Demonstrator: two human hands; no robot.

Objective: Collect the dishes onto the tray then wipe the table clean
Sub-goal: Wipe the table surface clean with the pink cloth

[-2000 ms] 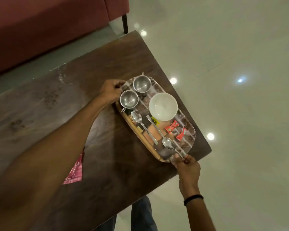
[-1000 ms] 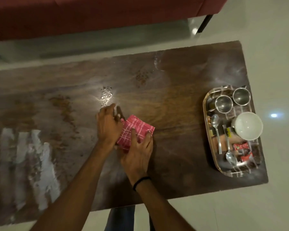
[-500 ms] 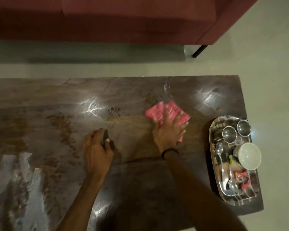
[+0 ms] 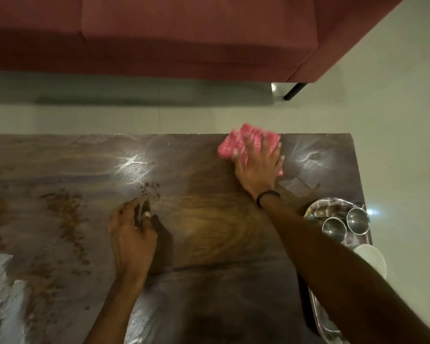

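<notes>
Cloth [image 4: 250, 141], pink checked, at far edge of table [image 4: 209, 232], pinned flat under right hand [image 4: 257, 168]; fingers spread and pressing, not curled round it. Left hand [image 4: 132, 234] rests on tabletop near middle, fingers loosely bent, holding nothing. Crumbs [image 4: 149, 187] just beyond left fingertips; brown stains [image 4: 65, 214] further left. Tray [image 4: 330, 202] at right end, steel cups [image 4: 334, 228] and white bowl [image 4: 372, 256] on it. Judgement: collecting done, wiping in hand. Next move likely calls for firm sweep leftward over crumbs and stains.

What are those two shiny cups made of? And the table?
The cups look like polished steel: silvery and mirror-bright inside. The table looks like dark varnished wood: swirling grain shows and light glares off it, though it could be wood-look laminate.
</notes>
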